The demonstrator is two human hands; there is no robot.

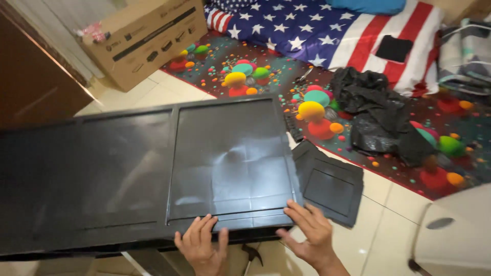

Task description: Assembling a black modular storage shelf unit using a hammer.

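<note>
The large black rear panel (153,168) lies flat across the floor — wide, thin, rigid-looking plastic, likely light but apt to flex, so best gripped at the edges. Left hand (200,245) rests fingers spread, palm down, on its near edge, grasping nothing. Right hand (309,234) is likewise spread flat at the near corner. A smaller black cover piece (331,184) sits at three o'clock; crumpled black plastic bags (376,112) at one o'clock; a cardboard box (146,36) at twelve.
</note>
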